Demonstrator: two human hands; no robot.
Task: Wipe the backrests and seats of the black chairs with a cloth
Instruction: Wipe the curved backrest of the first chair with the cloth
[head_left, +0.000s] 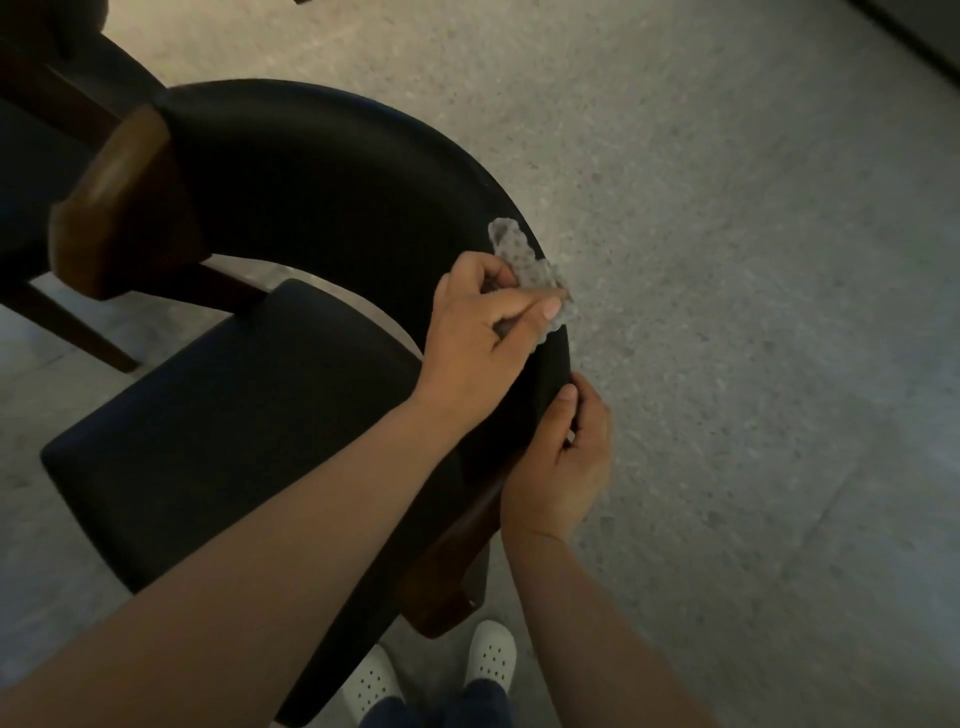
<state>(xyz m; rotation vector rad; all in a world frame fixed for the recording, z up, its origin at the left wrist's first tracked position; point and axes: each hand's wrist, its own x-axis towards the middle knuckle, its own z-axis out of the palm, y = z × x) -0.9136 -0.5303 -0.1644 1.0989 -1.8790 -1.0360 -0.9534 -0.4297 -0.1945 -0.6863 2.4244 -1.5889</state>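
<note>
Left hand (483, 332) pinches small grey crumpled cloth (524, 260): looks limp, light, best held bunched. Right hand (558, 462) clasps curved black padded backrest (311, 197) at its stiff edge.

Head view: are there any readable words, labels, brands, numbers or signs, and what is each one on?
None: nothing in this view can be read.
The backrest, seat, cloth and armrest are plain and unmarked.
The shoes show only holes, no brand.
The floor is speckled, with no signs.

White clogs (491, 657) dotted with small holes and dark blue trousers (441, 711) are worn, the forearms (260, 545) bare.
</note>
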